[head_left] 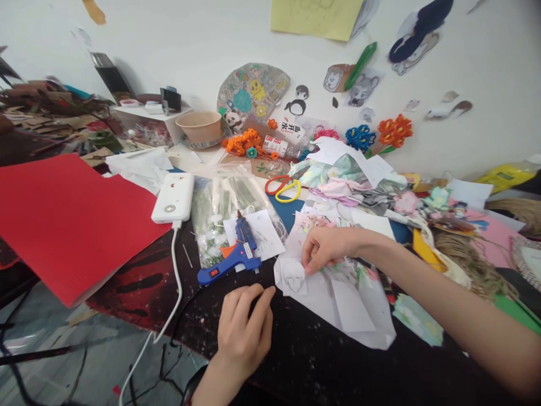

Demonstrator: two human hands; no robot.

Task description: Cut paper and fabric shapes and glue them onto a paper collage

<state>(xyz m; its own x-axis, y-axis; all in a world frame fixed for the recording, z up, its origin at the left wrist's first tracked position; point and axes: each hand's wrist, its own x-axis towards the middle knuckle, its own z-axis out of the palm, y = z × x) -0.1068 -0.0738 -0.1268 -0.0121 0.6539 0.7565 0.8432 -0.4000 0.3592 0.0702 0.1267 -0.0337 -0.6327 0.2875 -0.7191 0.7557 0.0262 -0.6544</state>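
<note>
My right hand [325,248] reaches in from the right with thumb and forefinger pinched at the edge of a small white paper piece [293,277], which bears a raised, petal-like shape. Beneath it lies a clear plastic bag [382,335] with printed and white papers. My left hand [246,324] rests on the dark table, fingers loosely bent and a little apart, holding nothing. Just beyond it a blue glue gun [234,256] lies partly on a white sheet [270,239], its nozzle pointing away from me.
A white power bank [173,197] with a cable [177,270] lies left of a bag of green stems [211,197]. Red board [76,220] covers the left side. Scissors [288,189], fabric scraps [342,172] and twine [459,259] crowd the back and right, before the wall.
</note>
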